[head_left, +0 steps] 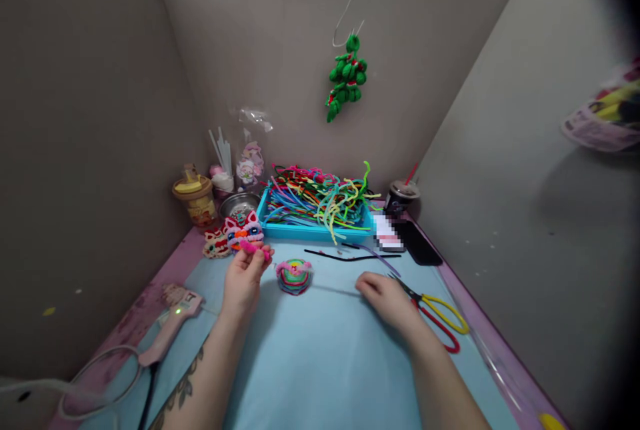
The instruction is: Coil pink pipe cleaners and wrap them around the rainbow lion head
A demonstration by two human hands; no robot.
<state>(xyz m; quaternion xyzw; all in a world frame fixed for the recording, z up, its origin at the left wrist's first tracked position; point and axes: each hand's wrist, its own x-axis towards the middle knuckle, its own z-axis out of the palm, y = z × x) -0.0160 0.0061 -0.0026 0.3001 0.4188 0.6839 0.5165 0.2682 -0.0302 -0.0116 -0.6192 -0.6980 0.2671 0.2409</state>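
My left hand [246, 277] is closed in a pinch around a short, bright pink pipe cleaner piece [253, 249]. Just behind it sits a lion-like head made of pipe cleaners [244, 230], with blue eyes and pink ears. Between my hands lies a round multicoloured pipe cleaner piece [294, 277] with a pink trim. Low over the mat, my right hand [383, 293] has its fingers curled together at the end of a thin greyish pipe cleaner [335, 289], which runs toward the round piece. Scissors with yellow and red handles [435, 313] lie beside that hand.
A blue tray [315, 233] heaped with pipe cleaners stands at the back. On the left lies a pink glue gun [173, 327] with its cord. Phones [417, 242], a drink cup [401, 197] and black pipe cleaners [350, 258] are at the right. Partitions enclose the table.
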